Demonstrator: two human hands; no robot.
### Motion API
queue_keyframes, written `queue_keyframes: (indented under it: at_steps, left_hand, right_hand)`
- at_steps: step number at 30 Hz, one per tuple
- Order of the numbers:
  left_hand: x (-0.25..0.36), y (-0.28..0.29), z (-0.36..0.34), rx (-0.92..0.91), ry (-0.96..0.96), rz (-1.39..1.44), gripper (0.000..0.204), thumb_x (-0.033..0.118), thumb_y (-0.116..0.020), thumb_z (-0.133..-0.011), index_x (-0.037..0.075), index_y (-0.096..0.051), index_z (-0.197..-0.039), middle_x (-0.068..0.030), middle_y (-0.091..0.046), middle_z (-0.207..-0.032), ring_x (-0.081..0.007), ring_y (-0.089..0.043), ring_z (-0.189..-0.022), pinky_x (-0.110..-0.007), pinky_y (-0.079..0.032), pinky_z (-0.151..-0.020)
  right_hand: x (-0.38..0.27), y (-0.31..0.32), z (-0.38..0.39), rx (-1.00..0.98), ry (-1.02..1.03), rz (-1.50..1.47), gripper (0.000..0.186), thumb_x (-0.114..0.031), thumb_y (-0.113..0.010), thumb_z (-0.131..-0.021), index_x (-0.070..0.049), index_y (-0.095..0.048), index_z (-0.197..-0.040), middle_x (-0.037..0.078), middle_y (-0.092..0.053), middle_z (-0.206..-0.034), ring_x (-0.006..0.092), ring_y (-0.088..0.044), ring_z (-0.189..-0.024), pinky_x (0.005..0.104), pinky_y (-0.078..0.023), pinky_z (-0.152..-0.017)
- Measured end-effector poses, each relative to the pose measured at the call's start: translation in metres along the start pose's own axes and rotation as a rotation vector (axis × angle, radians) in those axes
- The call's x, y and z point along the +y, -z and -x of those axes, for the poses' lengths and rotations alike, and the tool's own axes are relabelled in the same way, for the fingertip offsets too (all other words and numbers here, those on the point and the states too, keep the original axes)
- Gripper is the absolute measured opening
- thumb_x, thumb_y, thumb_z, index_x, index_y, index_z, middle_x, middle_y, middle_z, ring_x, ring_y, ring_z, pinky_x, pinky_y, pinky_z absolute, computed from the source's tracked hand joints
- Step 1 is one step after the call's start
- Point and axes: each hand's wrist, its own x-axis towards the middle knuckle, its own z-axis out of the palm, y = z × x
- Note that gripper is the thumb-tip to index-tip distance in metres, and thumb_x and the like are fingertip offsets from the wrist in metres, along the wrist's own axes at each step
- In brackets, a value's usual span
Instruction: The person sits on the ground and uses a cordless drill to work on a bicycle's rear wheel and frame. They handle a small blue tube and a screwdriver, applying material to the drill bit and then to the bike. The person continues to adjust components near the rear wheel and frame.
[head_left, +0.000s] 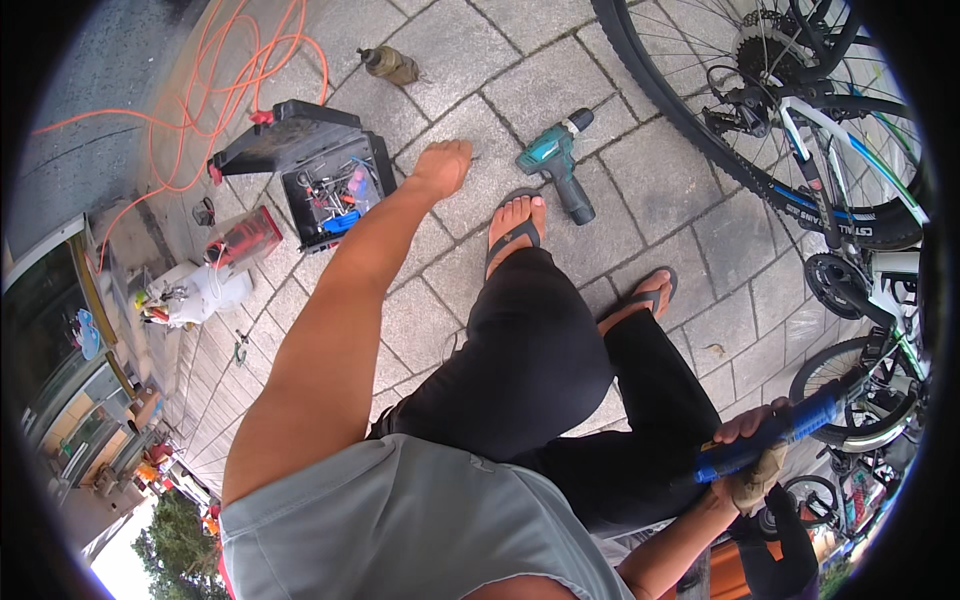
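Observation:
My left hand (443, 168) reaches forward over the paving between an open black toolbox (382, 160) and a teal cordless drill (548, 150). Its fingers are curled closed, and whatever they hold, if anything, is hidden. The drill lies on its side, black chuck pointing away from me. Small metal parts and a blue item fill the toolbox, whose lid is tipped back to the left. At the lower right, my right hand (752, 450) is wrapped round a long blue tube-shaped tool (810, 412) with a dark end. A beige covering shows around this hand.
A bicycle wheel (690, 140) and a white bicycle frame (850, 140) occupy the right, with more bicycles below. An olive bottle (390, 65) stands beyond the toolbox. An orange cable (262, 75) loops at upper left. Nearby are a red case (245, 237) and a white bag (212, 290).

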Motion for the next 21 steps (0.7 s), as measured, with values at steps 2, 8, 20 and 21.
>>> queue_keyframes:
  at_steps: [2, 8, 20, 21]
  left_hand:
    - [0.014, 0.056, 0.020, 0.062, 0.126, 0.074, 0.020, 0.022, -0.063, -0.097, 0.003, -0.066, -0.102, -0.0228, -0.073, -0.100, -0.0432, -0.069, -0.098, -0.052, -0.052, -0.091]
    - [-0.053, 0.106, 0.119, 0.456, 0.484, -0.016, 0.055, 0.041, -0.072, -0.094, 0.010, -0.062, -0.138, -0.0215, -0.070, -0.126, -0.0361, -0.060, -0.127, -0.051, -0.039, -0.112]
    - [0.110, -0.100, 0.267, -0.448, 0.476, 0.929, 0.034, 0.035, -0.075, -0.089, 0.001, -0.072, -0.095, -0.0205, -0.074, -0.086, -0.0348, -0.073, -0.087, -0.047, -0.055, -0.081]
    - [0.126, -0.099, 0.290, -0.517, 0.589, 1.069, 0.034, 0.035, -0.075, -0.089, 0.001, -0.072, -0.095, -0.0204, -0.074, -0.087, -0.0347, -0.072, -0.087, -0.047, -0.055, -0.081]
  right_hand:
    - [0.005, -0.003, 0.003, -0.019, 0.038, -0.010, 0.059, -0.034, -0.072, -0.099, 0.001, -0.044, -0.136, 0.013, -0.056, -0.089, 0.0256, -0.063, -0.074, 0.0387, -0.058, -0.068]
    - [0.008, 0.011, -0.004, -0.027, 0.078, 0.028, 0.054, -0.033, -0.067, -0.102, 0.003, -0.045, -0.136, 0.013, -0.059, -0.089, 0.0261, -0.065, -0.074, 0.0386, -0.058, -0.065]
    - [0.014, 0.017, 0.044, 0.006, 0.121, 0.061, 0.045, -0.026, -0.066, -0.103, 0.002, -0.050, -0.133, 0.014, -0.061, -0.087, 0.0268, -0.066, -0.071, 0.0392, -0.059, -0.063]
    - [0.014, 0.022, 0.049, 0.013, 0.107, 0.035, 0.044, -0.025, -0.066, -0.102, 0.002, -0.051, -0.133, 0.014, -0.061, -0.087, 0.0266, -0.066, -0.071, 0.0390, -0.059, -0.063]
